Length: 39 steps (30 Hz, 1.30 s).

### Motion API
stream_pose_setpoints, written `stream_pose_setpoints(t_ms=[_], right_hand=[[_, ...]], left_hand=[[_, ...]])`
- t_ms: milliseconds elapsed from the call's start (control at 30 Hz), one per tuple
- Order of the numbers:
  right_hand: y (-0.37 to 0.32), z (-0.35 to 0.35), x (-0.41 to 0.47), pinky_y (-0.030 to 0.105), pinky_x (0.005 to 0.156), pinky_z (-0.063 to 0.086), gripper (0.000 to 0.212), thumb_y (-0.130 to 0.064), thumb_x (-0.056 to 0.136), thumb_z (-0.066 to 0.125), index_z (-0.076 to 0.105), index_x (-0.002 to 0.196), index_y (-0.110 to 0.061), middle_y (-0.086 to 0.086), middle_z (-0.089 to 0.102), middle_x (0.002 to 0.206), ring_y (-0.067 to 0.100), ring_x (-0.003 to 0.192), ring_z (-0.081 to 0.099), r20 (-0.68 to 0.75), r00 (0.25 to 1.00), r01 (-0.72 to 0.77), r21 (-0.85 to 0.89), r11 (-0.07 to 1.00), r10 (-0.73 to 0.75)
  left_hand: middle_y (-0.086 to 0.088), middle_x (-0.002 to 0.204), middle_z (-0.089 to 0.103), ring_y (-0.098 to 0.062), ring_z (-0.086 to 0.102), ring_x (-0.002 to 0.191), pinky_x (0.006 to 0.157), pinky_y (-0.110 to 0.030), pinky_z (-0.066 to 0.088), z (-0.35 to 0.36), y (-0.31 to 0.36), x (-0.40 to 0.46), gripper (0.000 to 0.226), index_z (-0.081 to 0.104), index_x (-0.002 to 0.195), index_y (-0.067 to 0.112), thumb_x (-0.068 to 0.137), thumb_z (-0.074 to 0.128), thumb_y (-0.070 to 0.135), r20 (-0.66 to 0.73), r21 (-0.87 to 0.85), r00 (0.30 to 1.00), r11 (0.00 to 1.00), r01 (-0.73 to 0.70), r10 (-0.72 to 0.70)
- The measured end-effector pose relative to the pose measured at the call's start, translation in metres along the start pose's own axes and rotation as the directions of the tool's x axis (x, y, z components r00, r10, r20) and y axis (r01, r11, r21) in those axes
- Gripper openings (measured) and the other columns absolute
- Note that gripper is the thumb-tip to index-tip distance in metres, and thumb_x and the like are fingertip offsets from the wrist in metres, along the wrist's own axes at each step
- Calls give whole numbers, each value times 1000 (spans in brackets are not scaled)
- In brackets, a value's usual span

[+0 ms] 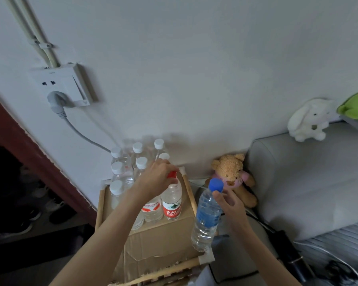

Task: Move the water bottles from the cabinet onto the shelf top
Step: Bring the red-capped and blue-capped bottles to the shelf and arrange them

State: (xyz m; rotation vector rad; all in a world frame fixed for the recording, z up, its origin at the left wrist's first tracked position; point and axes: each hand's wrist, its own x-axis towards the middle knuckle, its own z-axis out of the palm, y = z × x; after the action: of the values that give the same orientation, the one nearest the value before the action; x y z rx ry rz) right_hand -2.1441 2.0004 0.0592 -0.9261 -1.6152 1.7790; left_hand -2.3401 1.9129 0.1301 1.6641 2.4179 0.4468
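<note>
Several clear water bottles with white caps (pixel 120 172) stand packed at the back of the shelf top (pixel 163 236), a wooden frame lined with cardboard. My left hand (pixel 156 178) grips the red cap of a red-labelled bottle (pixel 172 203) that stands upright on the cardboard beside another bottle (pixel 152 211). My right hand (pixel 228 203) holds a blue-capped, blue-labelled bottle (pixel 207 215) by its neck, tilted over the shelf's right edge. The cabinet is not in view.
A plug and grey cable (pixel 70 118) run down the wall behind the bottles. A brown teddy bear (pixel 233 174) leans between the shelf and a grey sofa (pixel 308 182), with a white plush rabbit (pixel 308 120) on top. Cables lie on the floor at right.
</note>
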Motion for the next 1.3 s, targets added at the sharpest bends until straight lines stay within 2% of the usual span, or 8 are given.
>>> stream_pose_setpoints(t_ms=[267, 467, 533, 667, 800, 933, 1133, 1300], right_hand=[[1, -4, -2, 17, 65, 52, 22, -28, 79, 60, 61, 99, -19, 3, 69, 90, 7, 78, 67, -11, 1000, 4, -14, 1000, -4], [1, 4, -3, 12, 61, 49, 17, -15, 83, 63, 59, 99, -14, 3, 67, 90, 6, 76, 66, 39, 999, 26, -78, 997, -23], [1, 12, -6, 17, 66, 51, 17, -18, 81, 65, 58, 97, -21, 3, 66, 91, 14, 82, 64, 68, 997, 40, -130, 991, -31], [7, 34, -15, 18, 72, 50, 21, -28, 79, 68, 57, 96, -30, -4, 64, 93, 12, 87, 63, 166, 986, 56, -234, 971, -17], [6, 57, -22, 10, 65, 44, 35, -35, 75, 67, 56, 106, -23, -8, 58, 87, 2, 78, 57, 256, 967, 57, -250, 967, 10], [6, 84, -22, 14, 63, 43, 37, -41, 73, 63, 55, 107, -26, -11, 55, 76, -5, 67, 55, 370, 929, 95, -277, 956, 15], [8, 122, -21, 1, 67, 41, 37, -16, 90, 55, 47, 125, -13, -16, 57, 100, -23, 81, 55, 578, 807, 2, -206, 979, 120], [28, 129, -25, 6, 75, 45, 36, -26, 87, 60, 48, 118, -40, -18, 58, 117, -14, 100, 55, 631, 747, 19, -333, 943, 208]], left_hand=[[-3, 122, 57, -21, 46, 113, 92, -28, 29, 8, 0, 2, 41, 53, 127, 22, 88, 57, 30, -43, 66, 998, 997, -48, 51], [-4, 129, 57, -30, 51, 114, 86, -39, 36, 10, -3, -10, 47, 50, 129, 17, 86, 57, 32, -182, 202, 968, 970, -134, 171], [-4, 117, 65, -27, 57, 102, 78, -35, 42, 7, -2, -20, 42, 57, 122, 14, 86, 50, 32, -228, 113, 939, 965, -237, 257], [3, 120, 60, -8, 49, 111, 93, -13, 38, 7, 8, -50, 41, 60, 120, 13, 89, 46, 35, -97, -336, 950, 889, -311, 296], [3, 124, 54, -11, 54, 108, 86, -15, 46, 11, -4, -76, 38, 56, 124, 10, 86, 61, 13, 9, -482, 981, 860, -168, 196], [10, 107, 53, -8, 54, 99, 85, -12, 43, 1, -19, -97, 38, 59, 117, 12, 81, 63, 2, -31, -459, 996, 884, -90, 85], [9, 104, 55, -9, 54, 99, 89, -19, 43, -13, -49, -125, 36, 62, 114, 19, 81, 63, 3, -41, -406, 992, 909, 94, -121], [19, 86, 44, -7, 49, 78, 77, -13, 38, -18, -59, -140, 29, 64, 109, 21, 80, 67, 16, -211, -348, 933, 914, 208, -293]])
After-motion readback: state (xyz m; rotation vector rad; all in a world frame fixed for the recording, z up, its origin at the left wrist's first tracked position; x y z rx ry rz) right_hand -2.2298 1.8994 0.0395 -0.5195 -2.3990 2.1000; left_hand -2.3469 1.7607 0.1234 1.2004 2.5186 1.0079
